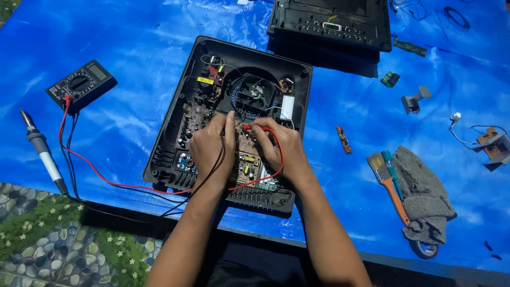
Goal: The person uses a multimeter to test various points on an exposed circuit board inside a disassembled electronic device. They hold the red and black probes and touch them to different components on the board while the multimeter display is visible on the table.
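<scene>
Left hand (pixel 212 149) pinched the black probe (pixel 222 139), right hand (pixel 279 149) pinched the red probe (pixel 245 127), both tips down on the brown board (pixel 245 157) inside the open black casing (pixel 175 139) at the middle of the blue desk (pixel 340 180). Red and black leads ran left to the multimeter (pixel 81 85). Soldering iron (pixel 43 151) lay far left. Brush (pixel 390 186) and grey rag (pixel 425 191) lay right, touching. Second black casing (pixel 332 21) sat at top.

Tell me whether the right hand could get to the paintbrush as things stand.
Probably yes. The right hand holds the red probe on the circuit board, but only bare blue tarp lies between it and the paintbrush; it would need to free the probe first.
</scene>
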